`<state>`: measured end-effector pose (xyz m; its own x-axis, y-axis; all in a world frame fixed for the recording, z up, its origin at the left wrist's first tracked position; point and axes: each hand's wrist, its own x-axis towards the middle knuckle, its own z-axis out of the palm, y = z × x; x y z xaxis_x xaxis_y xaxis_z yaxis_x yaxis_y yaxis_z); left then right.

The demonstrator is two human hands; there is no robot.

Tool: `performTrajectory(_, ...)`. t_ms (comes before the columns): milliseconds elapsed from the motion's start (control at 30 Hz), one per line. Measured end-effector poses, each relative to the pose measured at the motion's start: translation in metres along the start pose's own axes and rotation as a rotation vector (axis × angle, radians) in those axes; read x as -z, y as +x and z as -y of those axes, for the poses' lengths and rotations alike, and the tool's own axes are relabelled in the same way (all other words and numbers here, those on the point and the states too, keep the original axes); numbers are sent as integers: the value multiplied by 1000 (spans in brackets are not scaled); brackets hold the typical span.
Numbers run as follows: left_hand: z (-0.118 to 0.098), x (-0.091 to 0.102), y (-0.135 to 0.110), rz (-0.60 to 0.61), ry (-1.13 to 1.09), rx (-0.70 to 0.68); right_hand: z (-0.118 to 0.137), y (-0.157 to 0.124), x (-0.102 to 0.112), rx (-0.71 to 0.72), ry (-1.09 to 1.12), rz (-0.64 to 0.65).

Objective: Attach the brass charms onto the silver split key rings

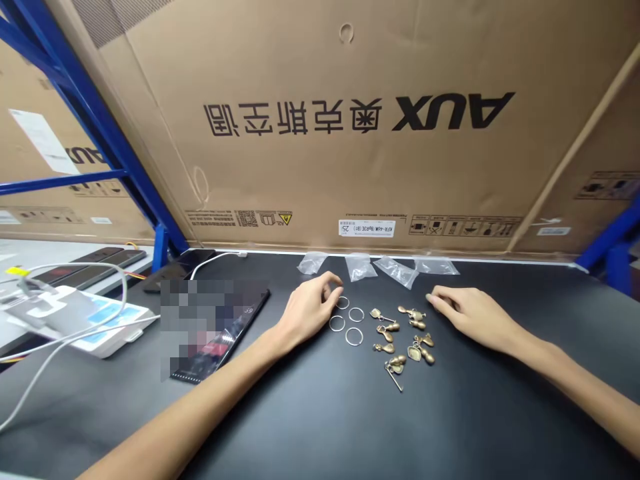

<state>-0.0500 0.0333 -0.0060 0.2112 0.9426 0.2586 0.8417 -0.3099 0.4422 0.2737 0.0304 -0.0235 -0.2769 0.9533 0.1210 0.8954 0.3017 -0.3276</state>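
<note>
On the black bench (310, 427), a white cable (213, 260) and a dark flat device (220, 333) with a pixelated screen lay off to the left. Your left hand (307, 310) came next, the thumb and forefinger of its grip pinched together just above the top one of four thin silver rings (348, 337), with nothing visible between them. To the right of the rings lay a loose cluster of small brass charms (403, 343), with clear plastic bags (380, 267) in a row behind. Your right hand (473, 313) rested beyond the charms, fingers bunched just beside them; whether that grip was apart or together could not be told.
</note>
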Motion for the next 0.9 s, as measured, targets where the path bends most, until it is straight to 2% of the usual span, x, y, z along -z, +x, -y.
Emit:
performTrajectory(133, 2, 2, 3, 99, 118, -129, 1, 1, 0, -5, -20, 9)
performTrajectory(300, 3, 8, 6, 161, 220, -155, 5, 2, 1, -13, -43, -6)
performTrajectory(533, 0, 8, 1, 157, 278, -187, 7, 2, 1, -5, -43, -55)
performTrajectory(633, -2, 7, 4, 132, 234, -169, 11, 0, 6, -9, 13, -176)
performTrajectory(733, -12, 11, 5, 55, 106, -140, 27, -6, 12, 46, 149, -322)
performTrajectory(833, -33, 12, -5, -40, -179, -105, 55, -17, 12, 153, 312, -315)
performTrajectory(900, -47, 9, -17, -25, -352, -92, 74, -24, 8, 214, 379, -250)
